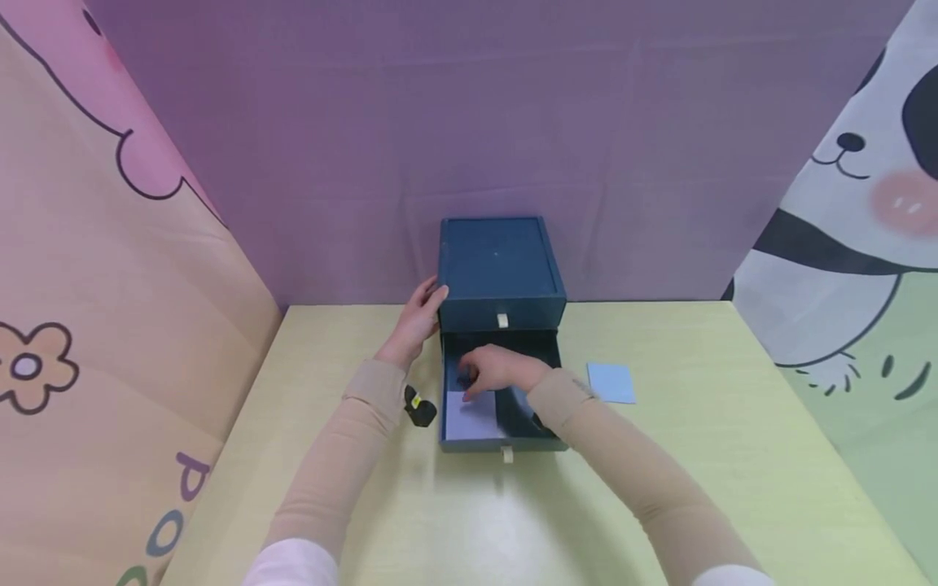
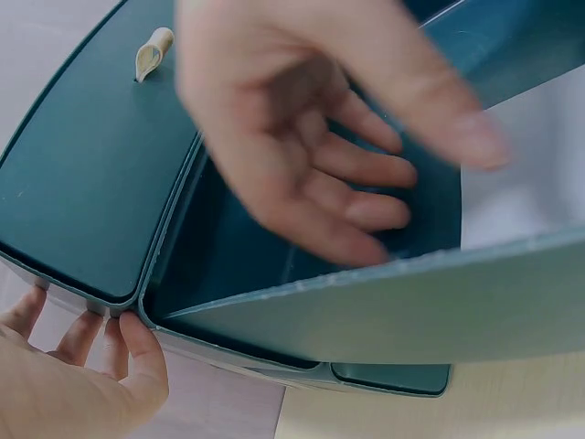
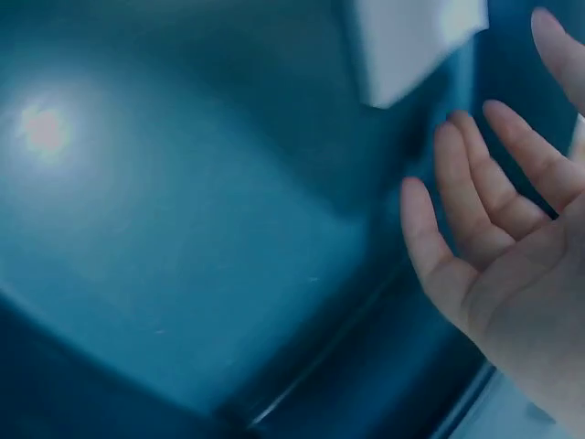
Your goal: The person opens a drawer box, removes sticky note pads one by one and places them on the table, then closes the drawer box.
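A dark blue two-drawer box stands at the back of the table, its lower drawer pulled out. My left hand rests against the box's left side; in the left wrist view its fingertips touch the side wall. Inside the lower drawer hovers my right hand, fingers loosely bent, holding nothing that I can see. A pale purple square of paper lies in the drawer's front left part, just below the right fingertips. The right wrist view shows that paper near the relaxed fingers.
A small black object with a yellow mark lies on the table left of the drawer. To the right lies a light blue paper square. Cream pull tabs stick out from the drawer fronts. A purple cloth wall closes the back.
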Demonstrator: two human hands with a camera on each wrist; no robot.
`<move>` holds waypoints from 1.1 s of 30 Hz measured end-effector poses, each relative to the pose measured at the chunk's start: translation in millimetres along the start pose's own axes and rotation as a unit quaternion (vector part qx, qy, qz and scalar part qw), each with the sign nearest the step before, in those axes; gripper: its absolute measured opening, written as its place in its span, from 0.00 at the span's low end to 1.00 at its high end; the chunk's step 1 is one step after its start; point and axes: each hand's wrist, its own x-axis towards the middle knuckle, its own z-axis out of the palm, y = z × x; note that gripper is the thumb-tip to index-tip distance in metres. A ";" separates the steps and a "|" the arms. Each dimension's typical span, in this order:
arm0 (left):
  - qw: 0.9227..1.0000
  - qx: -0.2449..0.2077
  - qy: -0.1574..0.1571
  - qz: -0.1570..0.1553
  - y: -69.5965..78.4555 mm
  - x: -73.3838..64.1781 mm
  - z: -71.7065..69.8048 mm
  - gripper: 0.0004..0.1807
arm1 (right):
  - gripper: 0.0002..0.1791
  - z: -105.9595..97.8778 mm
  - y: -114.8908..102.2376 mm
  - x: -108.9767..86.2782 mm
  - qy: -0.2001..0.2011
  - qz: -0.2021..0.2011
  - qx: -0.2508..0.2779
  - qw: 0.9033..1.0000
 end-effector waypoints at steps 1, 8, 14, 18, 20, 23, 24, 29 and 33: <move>1.000 -0.002 0.000 0.000 0.0 0.1 -0.1 0.31 | 0.27 2.3 0.2 0.0 -0.002 0.007 -0.012 1.000; 1.000 -0.011 0.002 0.001 -2.3 2.4 -0.4 0.30 | 0.36 13.7 1.4 3.2 0.004 0.037 -0.100 0.994; 1.000 -0.012 0.000 0.005 -2.2 2.2 0.1 0.30 | 0.30 17.4 -1.6 2.5 0.013 0.034 -0.160 0.986; 1.000 -0.009 0.002 0.005 -1.9 2.1 0.0 0.30 | 0.22 17.4 -5.0 1.0 0.007 0.040 -0.167 0.985; 1.000 -0.008 0.000 0.007 -1.7 2.2 -0.2 0.31 | 0.20 16.7 -6.8 0.0 0.004 0.041 -0.170 0.985; 1.000 -0.003 -0.003 0.009 -1.4 1.7 0.4 0.31 | 0.20 16.1 -8.7 -1.1 0.000 0.040 -0.177 0.983; 1.000 -0.001 -0.004 0.009 -1.4 1.4 0.5 0.31 | 0.20 16.0 -9.1 -1.4 0.000 0.040 -0.180 0.983; 1.000 -0.001 -0.003 0.010 -1.4 0.4 0.5 0.31 | 0.20 16.2 -9.9 -2.5 -0.001 0.039 -0.181 0.983; 1.000 -0.004 -0.004 0.012 -2.1 1.1 0.2 0.30 | 0.19 17.2 -8.6 -1.6 0.002 0.041 -0.170 0.985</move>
